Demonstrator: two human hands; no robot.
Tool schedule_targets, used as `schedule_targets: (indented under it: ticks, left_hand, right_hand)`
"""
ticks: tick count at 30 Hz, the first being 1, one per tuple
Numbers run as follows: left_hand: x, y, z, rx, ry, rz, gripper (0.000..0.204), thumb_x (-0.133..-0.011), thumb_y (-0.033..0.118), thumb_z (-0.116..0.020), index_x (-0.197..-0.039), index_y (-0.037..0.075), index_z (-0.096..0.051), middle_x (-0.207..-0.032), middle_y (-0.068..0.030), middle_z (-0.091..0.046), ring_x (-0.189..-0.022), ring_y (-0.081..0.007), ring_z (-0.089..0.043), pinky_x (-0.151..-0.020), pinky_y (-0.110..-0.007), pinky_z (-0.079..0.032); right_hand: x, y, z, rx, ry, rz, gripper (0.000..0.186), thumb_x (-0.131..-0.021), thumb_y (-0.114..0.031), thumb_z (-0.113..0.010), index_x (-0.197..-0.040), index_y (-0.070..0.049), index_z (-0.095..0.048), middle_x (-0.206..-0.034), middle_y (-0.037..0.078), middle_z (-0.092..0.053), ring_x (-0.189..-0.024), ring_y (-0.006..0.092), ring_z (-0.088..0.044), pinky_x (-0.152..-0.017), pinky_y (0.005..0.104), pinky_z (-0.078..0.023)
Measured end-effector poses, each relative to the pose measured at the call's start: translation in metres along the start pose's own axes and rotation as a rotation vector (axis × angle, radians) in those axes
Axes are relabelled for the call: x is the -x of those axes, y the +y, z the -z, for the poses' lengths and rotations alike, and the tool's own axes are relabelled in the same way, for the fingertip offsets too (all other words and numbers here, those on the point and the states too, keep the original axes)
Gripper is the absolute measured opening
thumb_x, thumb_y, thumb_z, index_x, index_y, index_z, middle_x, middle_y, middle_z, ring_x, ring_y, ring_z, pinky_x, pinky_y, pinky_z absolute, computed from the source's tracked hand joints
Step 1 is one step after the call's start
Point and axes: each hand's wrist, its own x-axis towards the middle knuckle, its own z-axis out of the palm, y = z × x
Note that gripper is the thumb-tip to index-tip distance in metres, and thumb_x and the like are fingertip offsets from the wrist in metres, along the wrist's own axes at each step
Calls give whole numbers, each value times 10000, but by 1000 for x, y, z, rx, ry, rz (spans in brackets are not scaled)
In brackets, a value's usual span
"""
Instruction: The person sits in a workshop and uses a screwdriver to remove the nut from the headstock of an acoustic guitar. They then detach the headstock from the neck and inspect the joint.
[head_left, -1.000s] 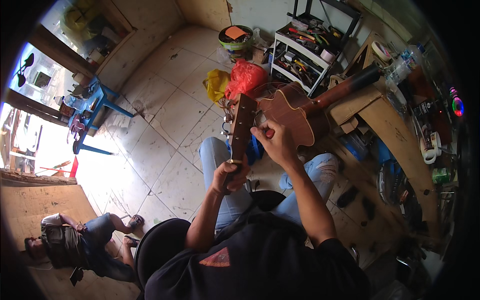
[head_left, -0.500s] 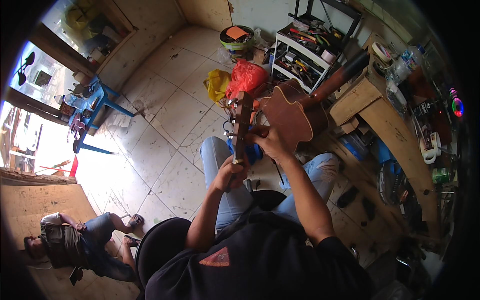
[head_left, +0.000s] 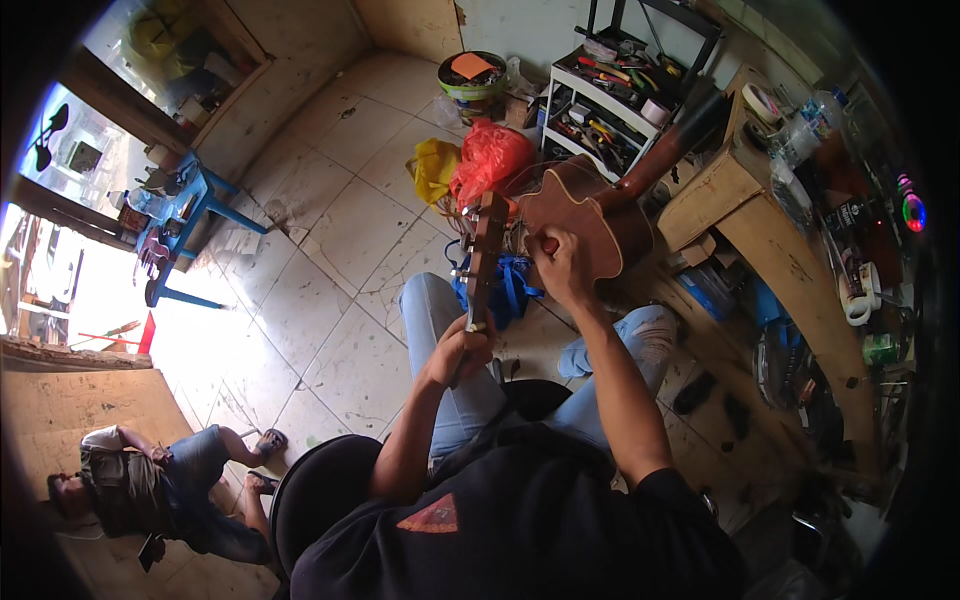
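My left hand is wrapped around the upper neck of a brown guitar, just below its headstock. Metal tuning pegs stick out along the headstock's left side. To the right, apart from the headstock, my right hand is closed around a small tool with a rounded reddish-brown end; the rest of it is hidden by the fingers. Beyond that hand stands a reddish-brown acoustic guitar, its neck leaning toward the wooden bench. A blue bag lies on the floor between my knees.
Red and yellow plastic bags lie ahead, near a bucket. A tool cart stands behind the guitar. The cluttered wooden bench runs along my right. At left are a blue table and a seated person.
My right hand has moved away from the headstock, to the right and slightly up. The headstock has tilted a little to the right, while my left hand keeps its grip.
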Motion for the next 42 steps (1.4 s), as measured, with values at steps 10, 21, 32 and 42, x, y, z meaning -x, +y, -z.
schedule_targets:
  ticks: [10, 21, 32, 42]
  left_hand:
    - [0, 3, -15, -71, 60, 103, 216, -847, 234, -613, -988, 97, -521, -683, 14, -454, -468, -86, -393, -407, -243, -291]
    - [-13, -6, -12, 277, -44, 131, 279, -846, 311, -642, -996, 109, -521, -653, 15, -399, -423, -81, -355, -356, -247, -280]
    - [-29, -1, -12, 303, -69, 116, 323, -856, 356, -640, -1010, 100, -516, -639, -9, -403, -391, -91, -340, -326, -251, -253]
    - [-37, -3, -11, 290, -90, 175, 317, -840, 354, -652, -992, 110, -517, -642, -9, -400, -405, -100, -338, -333, -258, -247]
  right_hand:
    - [9, -3, 14, -253, -45, -24, 231, -901, -158, -667, -740, 4, -630, -617, 146, -593, -547, 218, -594, -555, 352, -441]
    - [19, 46, 3, -139, -27, -53, 269, -908, -205, -686, -753, 5, -618, -610, 141, -584, -547, 227, -581, -559, 388, -445]
    - [22, 38, 33, -6, 42, 100, 241, -897, -195, -737, -779, -4, -651, -832, 116, -603, -656, 236, -610, -598, 367, -476]
    - [23, 40, 54, 267, 181, 236, 170, -848, -196, -786, -848, -50, -700, -1213, 173, -642, -795, 279, -714, -667, 375, -563]
